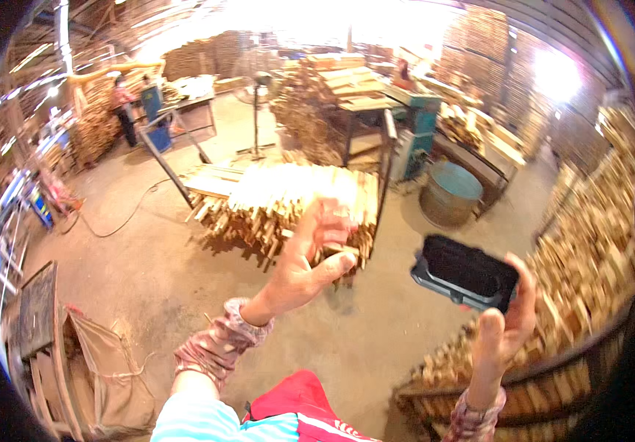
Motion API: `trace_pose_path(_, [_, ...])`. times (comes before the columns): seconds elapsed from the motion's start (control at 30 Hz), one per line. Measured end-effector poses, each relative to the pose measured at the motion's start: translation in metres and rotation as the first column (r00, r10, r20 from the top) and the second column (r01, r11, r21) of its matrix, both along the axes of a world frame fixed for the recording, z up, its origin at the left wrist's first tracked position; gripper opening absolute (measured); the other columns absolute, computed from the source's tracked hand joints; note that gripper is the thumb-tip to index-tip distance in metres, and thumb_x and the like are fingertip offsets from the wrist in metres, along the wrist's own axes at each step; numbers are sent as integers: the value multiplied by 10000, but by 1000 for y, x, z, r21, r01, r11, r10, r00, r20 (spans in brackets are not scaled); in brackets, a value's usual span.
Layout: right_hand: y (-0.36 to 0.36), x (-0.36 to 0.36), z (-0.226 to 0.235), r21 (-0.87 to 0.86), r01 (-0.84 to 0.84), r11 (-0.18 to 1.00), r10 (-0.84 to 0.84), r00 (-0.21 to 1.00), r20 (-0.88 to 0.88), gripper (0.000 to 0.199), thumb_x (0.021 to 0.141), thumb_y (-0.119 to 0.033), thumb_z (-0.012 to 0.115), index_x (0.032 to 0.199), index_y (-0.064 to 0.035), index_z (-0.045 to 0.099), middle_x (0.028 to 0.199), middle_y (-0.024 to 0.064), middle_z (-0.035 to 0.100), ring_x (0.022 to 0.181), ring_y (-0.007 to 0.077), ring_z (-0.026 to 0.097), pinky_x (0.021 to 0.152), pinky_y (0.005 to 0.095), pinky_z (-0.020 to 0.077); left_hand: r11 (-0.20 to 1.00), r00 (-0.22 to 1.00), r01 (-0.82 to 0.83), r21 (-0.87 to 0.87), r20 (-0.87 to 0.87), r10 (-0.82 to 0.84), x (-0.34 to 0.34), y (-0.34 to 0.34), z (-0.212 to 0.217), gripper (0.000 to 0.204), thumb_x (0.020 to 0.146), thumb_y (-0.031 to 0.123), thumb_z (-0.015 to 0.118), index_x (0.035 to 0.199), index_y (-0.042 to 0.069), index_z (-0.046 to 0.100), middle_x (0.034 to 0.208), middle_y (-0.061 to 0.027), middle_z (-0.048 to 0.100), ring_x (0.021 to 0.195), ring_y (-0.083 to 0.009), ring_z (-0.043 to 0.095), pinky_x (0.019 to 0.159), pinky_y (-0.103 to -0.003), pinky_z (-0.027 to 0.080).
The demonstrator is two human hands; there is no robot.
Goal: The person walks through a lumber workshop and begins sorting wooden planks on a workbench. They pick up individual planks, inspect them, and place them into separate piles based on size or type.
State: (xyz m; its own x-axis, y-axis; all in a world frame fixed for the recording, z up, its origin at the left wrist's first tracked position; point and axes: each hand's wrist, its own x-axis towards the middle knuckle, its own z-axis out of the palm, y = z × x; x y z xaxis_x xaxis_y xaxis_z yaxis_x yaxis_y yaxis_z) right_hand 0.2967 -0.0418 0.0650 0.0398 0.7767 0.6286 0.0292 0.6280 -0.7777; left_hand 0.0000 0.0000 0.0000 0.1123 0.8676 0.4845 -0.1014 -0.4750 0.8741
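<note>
My right hand grips a dark, phone-like device with a grey rim, holding it tilted in the air at the right. Its thumb presses near the lower edge, and the other fingers curl round the right end. My left hand is raised at the middle with nothing in it. The thumb stands apart from the fingers, which are blurred and washed out by light. Beyond that hand, in the line of sight, lies a stack of wooden strips on a metal rack.
A long heap of wood pieces fills a bin along the right. A large metal drum stands beyond the device, beside a green machine. At the left is a wooden frame with brown cloth. A person stands far left; a cable crosses the floor.
</note>
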Motion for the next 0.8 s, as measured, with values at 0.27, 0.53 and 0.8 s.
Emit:
trace_pose_path(0.27, [238, 76, -93, -276, 104, 956, -133, 987, -89, 598, 853, -9, 635, 1403, 1, 401, 1235, 126, 550, 1008, 194, 638, 731, 315, 603, 840, 813, 68, -538, -458, -359, 38, 204, -175, 451, 964, 157, 640, 1369, 17, 499, 1164, -51, 622, 1052, -135, 594, 948, -278, 494])
trace_pose_path(0.53, [415, 141, -154, -400, 162, 902, -282, 922, -264, 632, 907, 4, 684, 1434, -7, 334, 1309, 147, 519, 1200, 207, 560, 1029, 333, 471, 638, 777, 478, -603, -49, -628, 213, 435, -121, 559, 984, 96, 568, 1483, 22, 327, 1266, -146, 609, 1127, -179, 608, 959, -326, 483])
trace_pose_path(0.8, [565, 287, -184, -237, 480, 845, -494, 870, -2, 667, 874, -66, 759, 1399, 35, 361, 1348, 203, 536, 1218, 241, 587, 1003, 353, 500, 470, 725, 666, -580, 353, -592, 420, 632, -107, 757, 972, 210, 639, 1553, 33, 186, 1241, -180, 623, 1055, -269, 677, 936, -365, 535])
